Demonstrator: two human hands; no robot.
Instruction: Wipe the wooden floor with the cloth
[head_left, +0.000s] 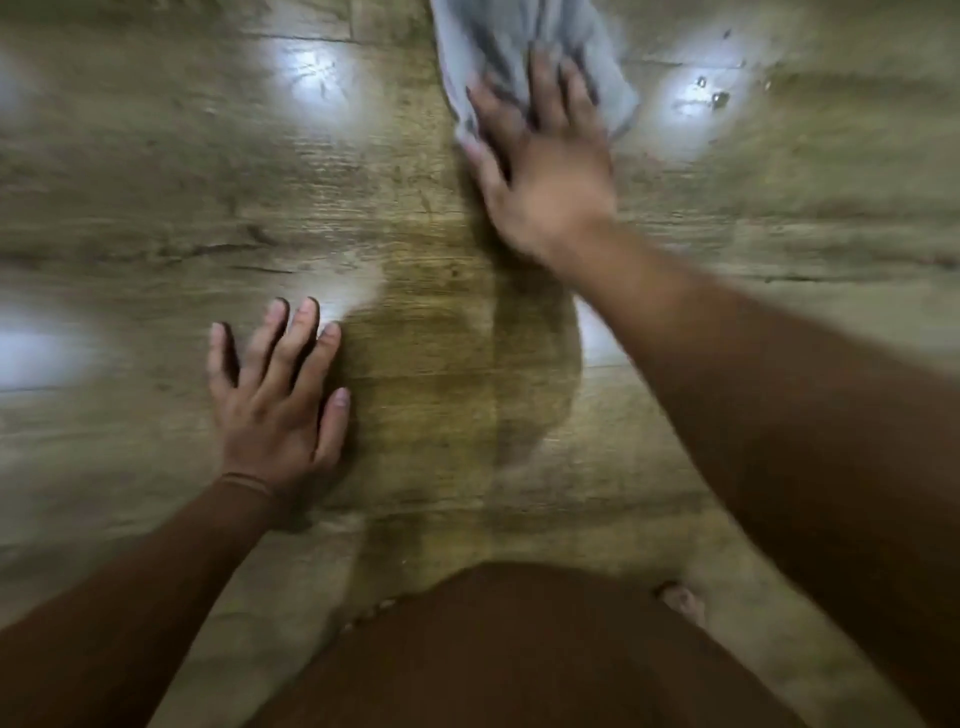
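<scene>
A crumpled grey cloth (498, 47) lies on the wooden floor (156, 182) at the top centre. My right hand (540, 166) lies flat on the cloth's near end with fingers spread and straight, pressing it against the planks. My left hand (280, 395) rests palm down on the floor at the lower left, fingers spread, holding nothing. A darker damp streak (441, 374) runs down the planks between my hands. The picture is blurred by motion.
Water drops (717, 96) sit on the floor at the upper right inside a bright light reflection. More reflections show at the upper left (317, 83) and far left. My knee and brown clothing (519, 649) fill the bottom centre; a bare foot (683, 600) shows beside it.
</scene>
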